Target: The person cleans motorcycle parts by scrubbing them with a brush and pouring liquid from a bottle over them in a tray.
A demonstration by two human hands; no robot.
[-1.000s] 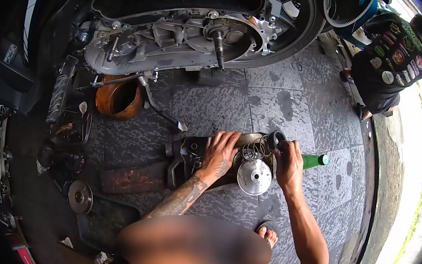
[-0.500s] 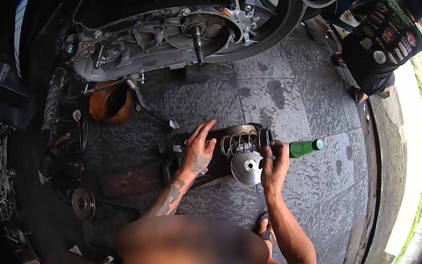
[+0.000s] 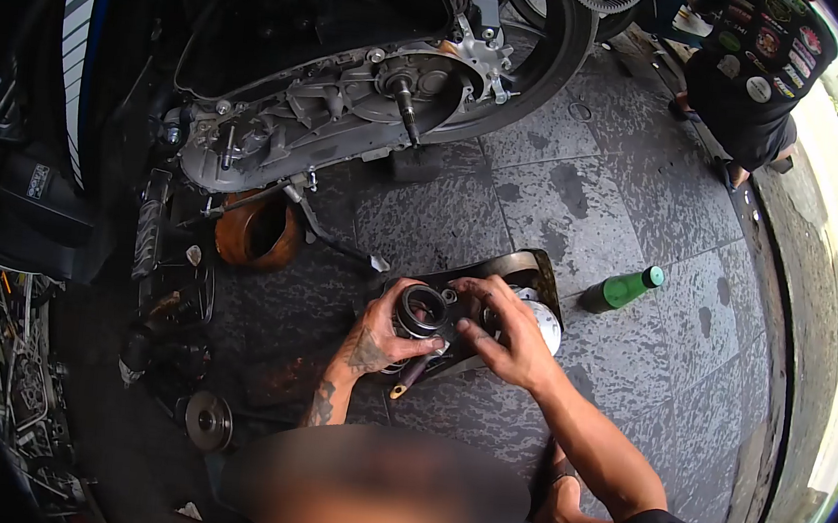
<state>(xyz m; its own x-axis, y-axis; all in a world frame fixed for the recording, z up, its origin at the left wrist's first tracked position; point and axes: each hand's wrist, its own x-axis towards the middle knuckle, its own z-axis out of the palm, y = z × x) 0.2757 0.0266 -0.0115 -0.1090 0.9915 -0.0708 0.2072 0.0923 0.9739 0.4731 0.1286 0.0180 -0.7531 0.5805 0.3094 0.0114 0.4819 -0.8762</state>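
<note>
My left hand (image 3: 380, 333) is wrapped round a black ring-shaped part (image 3: 421, 310), with its round opening facing up. Close by on the right, my right hand (image 3: 507, 334) has its thumb and fingers apart and nothing visible between them. Both hands are over a dark metal cover (image 3: 541, 270) lying on the floor. A silver round metal part (image 3: 544, 328) sits on that cover, partly hidden behind my right hand. Below the black ring, a tool-like piece with a yellowish tip (image 3: 398, 391) sticks out. The coil spring is not clearly visible.
A scooter's opened engine case (image 3: 291, 126) spans the top, beside its rear wheel (image 3: 555, 74). An orange-brown round container (image 3: 257, 232) stands at left of the hands. A green bottle (image 3: 624, 288) is at right. Another person (image 3: 754, 82) is at upper right.
The black ring has passed from my right hand to my left hand. My right hand has moved left and opened. The bottle now shows fully.
</note>
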